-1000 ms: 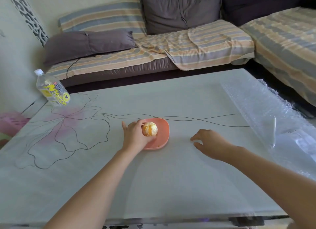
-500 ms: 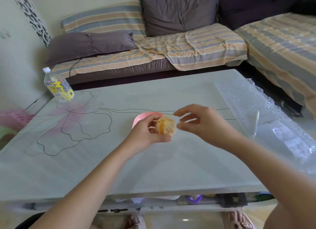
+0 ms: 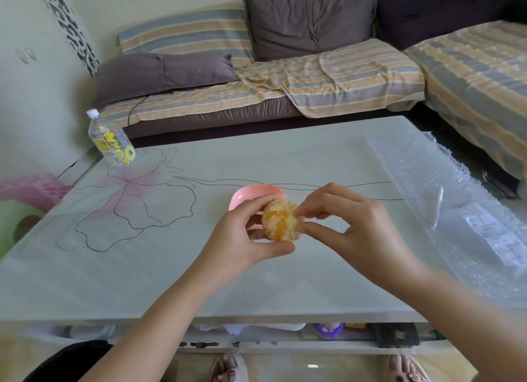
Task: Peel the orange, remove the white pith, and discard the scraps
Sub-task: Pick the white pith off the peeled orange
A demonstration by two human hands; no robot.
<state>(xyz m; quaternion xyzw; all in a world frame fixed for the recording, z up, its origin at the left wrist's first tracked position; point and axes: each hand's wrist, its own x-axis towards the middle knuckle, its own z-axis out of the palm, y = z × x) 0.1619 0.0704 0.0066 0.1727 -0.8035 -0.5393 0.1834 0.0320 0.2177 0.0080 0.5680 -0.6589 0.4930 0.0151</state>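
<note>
A peeled orange [image 3: 281, 221] with patches of white pith is held above the table in front of me. My left hand [image 3: 245, 237] grips it from the left, thumb under it and fingers over the top. My right hand [image 3: 350, 224] meets the fruit from the right, its thumb and forefinger pinching at the pith on the orange's right side. Just behind the hands, a pink plate [image 3: 251, 193] sits on the table, partly hidden by my left hand.
The pale table [image 3: 171, 267] has a flower drawing on its left half. A clear bottle with a yellow label [image 3: 112, 142] stands at the far left corner. Bubble wrap [image 3: 456, 210] covers the right side. A striped sofa with grey cushions [image 3: 285, 76] lies beyond the table.
My left hand lifted the orange off the pink plate and brought it toward me. My right hand rose from the table and closed its fingertips on the fruit's right side.
</note>
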